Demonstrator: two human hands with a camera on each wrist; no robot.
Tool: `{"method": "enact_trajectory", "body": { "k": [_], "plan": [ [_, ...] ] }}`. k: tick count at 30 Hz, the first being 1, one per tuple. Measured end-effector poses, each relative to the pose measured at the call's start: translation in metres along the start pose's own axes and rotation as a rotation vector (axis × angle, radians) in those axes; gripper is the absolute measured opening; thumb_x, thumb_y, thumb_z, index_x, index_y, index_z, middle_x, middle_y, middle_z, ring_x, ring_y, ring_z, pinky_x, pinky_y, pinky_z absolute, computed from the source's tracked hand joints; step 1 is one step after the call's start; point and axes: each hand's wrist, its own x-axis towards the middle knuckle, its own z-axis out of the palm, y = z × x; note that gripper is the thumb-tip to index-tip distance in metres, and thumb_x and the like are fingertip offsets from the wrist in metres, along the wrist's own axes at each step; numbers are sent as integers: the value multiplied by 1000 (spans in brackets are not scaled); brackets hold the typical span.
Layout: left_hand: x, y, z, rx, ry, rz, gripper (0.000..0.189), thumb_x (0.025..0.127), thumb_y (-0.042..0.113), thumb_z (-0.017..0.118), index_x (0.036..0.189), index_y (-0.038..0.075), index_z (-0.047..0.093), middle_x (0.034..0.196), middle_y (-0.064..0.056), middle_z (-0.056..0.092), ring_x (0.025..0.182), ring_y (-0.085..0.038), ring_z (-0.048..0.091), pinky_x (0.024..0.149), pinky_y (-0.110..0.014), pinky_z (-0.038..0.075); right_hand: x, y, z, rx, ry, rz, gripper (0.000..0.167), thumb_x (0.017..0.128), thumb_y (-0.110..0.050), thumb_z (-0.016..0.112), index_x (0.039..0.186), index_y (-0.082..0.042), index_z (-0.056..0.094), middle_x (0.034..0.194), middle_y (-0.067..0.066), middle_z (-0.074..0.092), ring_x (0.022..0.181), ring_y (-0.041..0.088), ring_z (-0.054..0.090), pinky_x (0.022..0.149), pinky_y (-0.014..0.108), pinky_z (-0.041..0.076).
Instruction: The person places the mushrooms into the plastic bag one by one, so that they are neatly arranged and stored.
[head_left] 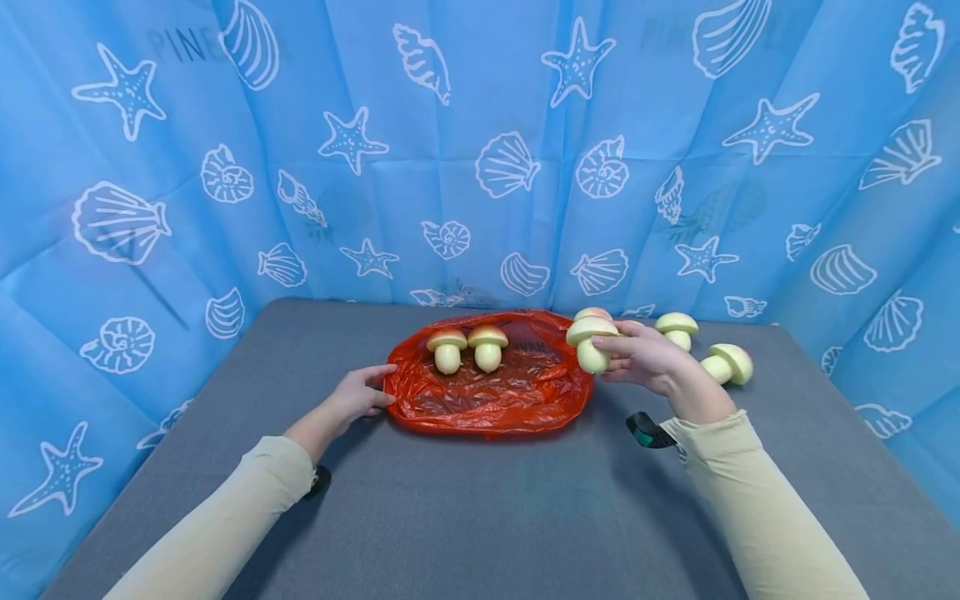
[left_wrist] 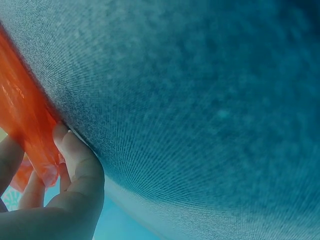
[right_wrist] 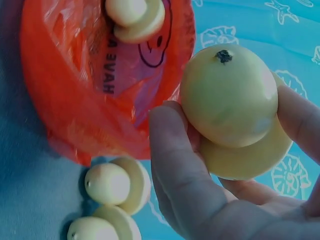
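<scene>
My left hand (head_left: 360, 393) holds the left edge of a red plastic bag (head_left: 491, 425), with the thumb and fingers on either side of the plastic in the left wrist view. The bag lies wide-mouthed on the table. Inside it sit two toy mushrooms, one left (head_left: 447, 354) and one right (head_left: 487, 350), stems toward me. At the bag's right rim, my right hand (head_left: 656, 358) grips another toy mushroom (right_wrist: 230, 100). Its pale rounded stem end, with a dark spot, faces the right wrist camera. A reddish cap (head_left: 592, 312) shows just behind it in the head view.
To the right of the bag, near my right hand, one mushroom (head_left: 677, 325) stands and another (head_left: 731, 364) lies tipped over on the grey table (head_left: 480, 517). A blue curtain (head_left: 465, 125) with white shells and starfish hangs behind and along both sides.
</scene>
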Motion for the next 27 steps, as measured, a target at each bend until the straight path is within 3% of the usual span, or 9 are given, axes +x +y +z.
{"method": "enact_trajectory", "body": {
  "k": [5, 10, 21, 27],
  "plan": [
    [0, 1, 1, -3, 1, -4, 61, 93, 2, 59, 149, 9, 38, 151, -23, 33, 128, -39, 42, 95, -50, 45, 9, -1, 6, 36, -53, 10, 57, 102, -17, 47, 147, 6, 20, 89, -2, 64, 78, 11, 63, 83, 37, 53],
    [0, 1, 1, -6, 4, -8, 61, 93, 2, 60, 149, 9, 39, 151, -23, 33, 129, -39, 42, 96, -49, 45, 17, -1, 14, 35, -56, 44, 61, 102, -19, 47, 150, 1, 16, 92, 0, 61, 81, 13, 62, 88, 40, 50],
    [0, 0, 0, -3, 3, -1, 60, 93, 1, 60, 149, 8, 38, 151, -23, 34, 127, -39, 43, 94, -49, 46, 39, 2, 37, 26, -30, 108, 57, 102, -17, 48, 148, 4, 22, 93, 2, 61, 85, 16, 60, 101, 50, 41],
    [0, 1, -1, -7, -4, -1, 61, 93, 1, 59, 149, 8, 38, 151, -23, 34, 128, -39, 42, 94, -49, 45, 48, 3, 46, 96, 22, 168, 65, 101, -16, 49, 151, 5, 12, 98, 6, 56, 91, 19, 55, 107, 54, 33]
  ]
}}
